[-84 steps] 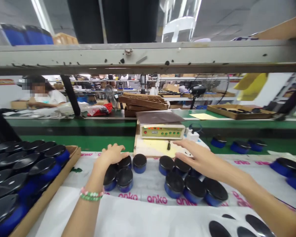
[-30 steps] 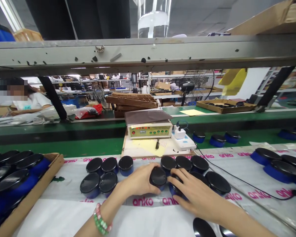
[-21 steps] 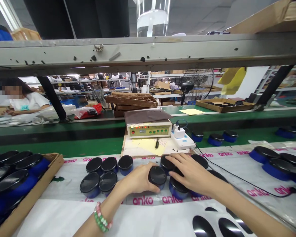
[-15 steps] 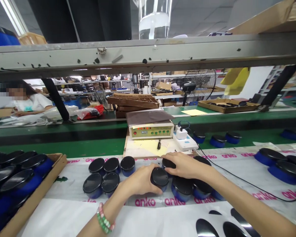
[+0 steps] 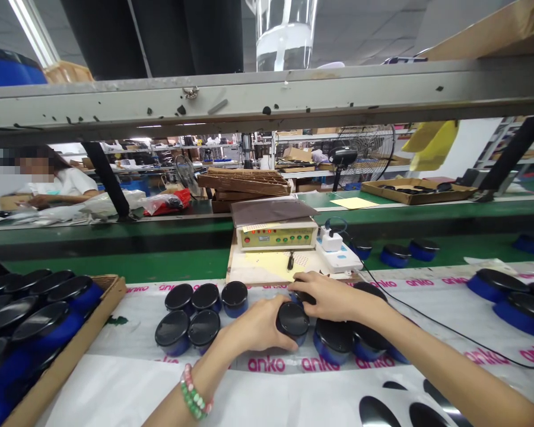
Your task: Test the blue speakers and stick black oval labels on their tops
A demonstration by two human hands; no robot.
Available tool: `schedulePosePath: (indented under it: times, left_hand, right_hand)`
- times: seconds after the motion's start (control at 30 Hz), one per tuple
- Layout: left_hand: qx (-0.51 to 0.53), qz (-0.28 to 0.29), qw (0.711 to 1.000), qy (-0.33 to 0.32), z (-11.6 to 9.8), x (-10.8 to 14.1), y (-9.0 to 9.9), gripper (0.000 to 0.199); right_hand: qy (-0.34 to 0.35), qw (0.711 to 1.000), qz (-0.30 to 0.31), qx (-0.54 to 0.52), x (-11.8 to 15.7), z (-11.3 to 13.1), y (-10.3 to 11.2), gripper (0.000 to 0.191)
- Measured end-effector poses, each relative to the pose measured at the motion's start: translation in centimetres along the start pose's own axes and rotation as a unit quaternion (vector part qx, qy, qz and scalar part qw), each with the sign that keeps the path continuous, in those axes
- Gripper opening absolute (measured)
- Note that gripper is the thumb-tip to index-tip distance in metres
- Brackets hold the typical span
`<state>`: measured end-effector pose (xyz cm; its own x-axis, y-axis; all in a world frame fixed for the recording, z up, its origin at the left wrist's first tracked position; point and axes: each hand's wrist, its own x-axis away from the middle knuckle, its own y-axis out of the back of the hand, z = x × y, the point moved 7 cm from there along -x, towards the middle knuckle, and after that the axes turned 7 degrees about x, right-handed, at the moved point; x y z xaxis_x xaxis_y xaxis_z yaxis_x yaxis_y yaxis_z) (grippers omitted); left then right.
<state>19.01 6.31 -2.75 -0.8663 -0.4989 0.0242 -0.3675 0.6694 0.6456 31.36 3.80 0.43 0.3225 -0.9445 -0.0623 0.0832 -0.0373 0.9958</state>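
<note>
The left hand (image 5: 263, 325) grips a black-topped container (image 5: 293, 320), upright. Just beyond it, the right hand (image 5: 327, 295) curls round a second container (image 5: 299, 296).

Over on the left, a tray (image 5: 93, 320) holds containers (image 5: 47, 321). To its right, more containers (image 5: 203, 327) stand on a sheet (image 5: 136, 329); behind them a control box (image 5: 276, 237) sits on a board (image 5: 237, 268).

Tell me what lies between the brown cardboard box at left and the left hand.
In the head view, five round blue tubs with black tops stand between the brown cardboard box and left hand, on pink-lettered white plastic sheeting.
</note>
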Motion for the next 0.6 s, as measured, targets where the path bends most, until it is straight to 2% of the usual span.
schedulePosePath:
  times: [0.1,0.2,0.37,0.43,0.53,0.6]
  left_hand:
    - [0.004,-0.009,1.0,-0.012,-0.7,0.0,0.4,0.064]
    - [0.015,-0.04,0.999,-0.03,-1.9,0.3,1.7,0.065]
    - [0.0,-0.103,0.994,-0.034,-4.0,1.7,3.6,0.102]
    - [-0.047,-0.118,0.992,-0.017,-4.5,2.3,3.9,0.105]
    - [-0.057,-0.1,0.993,-0.012,-4.9,2.8,4.6,0.102]
    - [-0.04,-0.083,0.996,-0.015,-4.6,3.1,5.9,0.099]
  right_hand:
    - [-0.009,1.0,-0.007,-0.001,0.0,0.5,0.6,0.043]
    - [-0.012,0.999,-0.04,-0.021,0.7,2.2,2.3,0.038]
    - [-0.038,0.984,-0.062,-0.162,1.7,5.0,3.6,0.057]
    - [-0.036,0.974,-0.076,-0.211,1.5,5.7,3.7,0.048]
    - [-0.031,0.969,-0.101,-0.224,0.9,6.1,3.5,0.041]
    - [-0.038,0.968,-0.111,-0.222,0.5,6.0,3.3,0.042]
